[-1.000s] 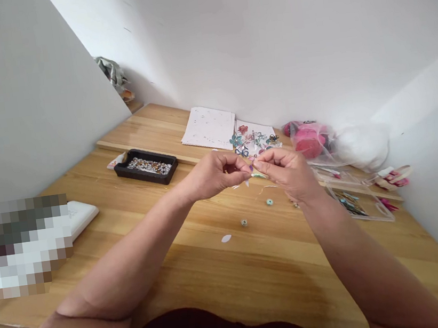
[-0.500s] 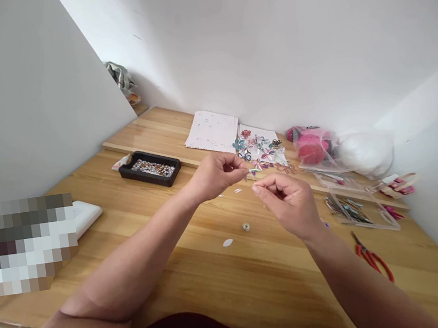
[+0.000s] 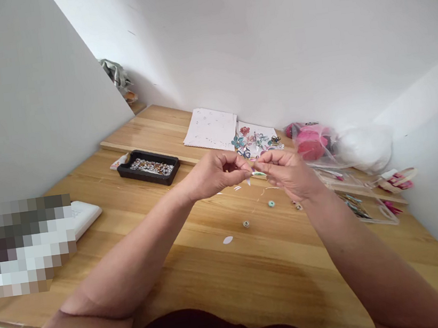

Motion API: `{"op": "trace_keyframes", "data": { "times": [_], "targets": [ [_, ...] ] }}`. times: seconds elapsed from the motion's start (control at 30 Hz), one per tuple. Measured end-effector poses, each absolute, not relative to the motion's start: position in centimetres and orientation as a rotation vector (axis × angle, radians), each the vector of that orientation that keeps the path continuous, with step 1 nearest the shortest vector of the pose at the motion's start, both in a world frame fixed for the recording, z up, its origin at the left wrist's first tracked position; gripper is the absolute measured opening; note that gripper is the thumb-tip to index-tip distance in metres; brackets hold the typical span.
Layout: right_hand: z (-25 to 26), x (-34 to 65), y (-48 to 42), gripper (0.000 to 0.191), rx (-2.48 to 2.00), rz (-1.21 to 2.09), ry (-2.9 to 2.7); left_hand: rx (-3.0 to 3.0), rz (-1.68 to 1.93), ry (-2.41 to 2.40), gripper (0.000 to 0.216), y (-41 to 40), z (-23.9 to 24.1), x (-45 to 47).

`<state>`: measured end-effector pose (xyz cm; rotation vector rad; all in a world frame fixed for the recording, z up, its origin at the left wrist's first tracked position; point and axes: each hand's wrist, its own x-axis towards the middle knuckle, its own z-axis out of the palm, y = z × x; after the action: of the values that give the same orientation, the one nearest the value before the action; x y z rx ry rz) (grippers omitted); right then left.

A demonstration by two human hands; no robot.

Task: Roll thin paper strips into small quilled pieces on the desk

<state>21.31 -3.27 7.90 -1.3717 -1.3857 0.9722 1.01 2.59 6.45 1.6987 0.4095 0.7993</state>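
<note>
My left hand [image 3: 214, 172] and my right hand [image 3: 290, 172] meet above the wooden table [image 3: 217, 272], fingertips pinched together. Between them sits a small pale green and white piece [image 3: 258, 174], too small to name, with a thin white bit hanging below it. Both hands are closed in a pinch on it. On the table just beneath lie a small teal coil [image 3: 271, 204], a darker coil [image 3: 246, 224] and a white paper oval [image 3: 227, 240].
A black tray of beads [image 3: 149, 167] stands at the left. White sheets [image 3: 210, 128] and a card with colourful paper flowers [image 3: 257, 140] lie at the back. Pink items in a plastic bag [image 3: 313, 141], white stuffing [image 3: 364, 147] and a clear box [image 3: 368, 209] lie right.
My right hand, which had dropped away to the lower right half a second ago, has come back up to meet my left hand at the small piece. The red pliers are hidden again.
</note>
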Motion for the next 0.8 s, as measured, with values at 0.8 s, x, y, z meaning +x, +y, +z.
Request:
{"op": "trace_keyframes", "data": {
  "times": [0.8],
  "targets": [
    [8.1, 21.3, -3.5, 0.024, -1.362, 0.852, -1.457, 1.612, 0.665, 0.419, 0.013, 2.6, 6.6, 0.9]
  ]
}}
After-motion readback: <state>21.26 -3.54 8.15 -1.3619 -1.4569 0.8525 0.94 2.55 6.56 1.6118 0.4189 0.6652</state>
